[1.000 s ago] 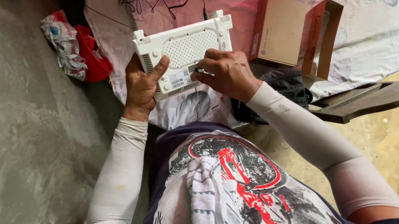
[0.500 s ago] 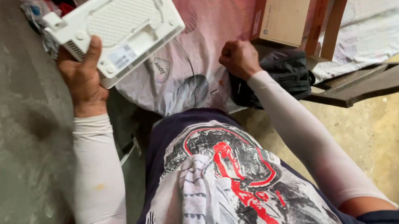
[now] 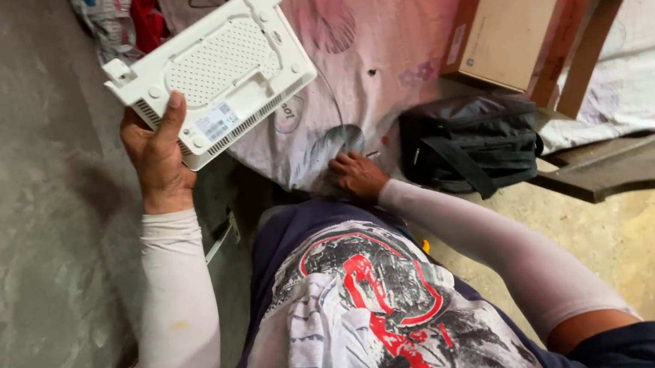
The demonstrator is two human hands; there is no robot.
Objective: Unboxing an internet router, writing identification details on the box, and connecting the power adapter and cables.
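Router (image 3: 220, 74) overhangs cloth (image 3: 409, 33) edge.

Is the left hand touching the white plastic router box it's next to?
Touching. The head view shows the left hand gripping the white plastic router box from below, its thumb pressed flat across the box's underside beside the label.

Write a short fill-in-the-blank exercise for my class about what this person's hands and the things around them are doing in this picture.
1. The left hand holds up a ____ plastic router.
2. The right hand rests on the patterned ____, near the router's thin cable.
3. A ____ bag lies beside the right hand.
4. Behind the bag lies an open cardboard ____.

Missing words: white; cloth; black; box
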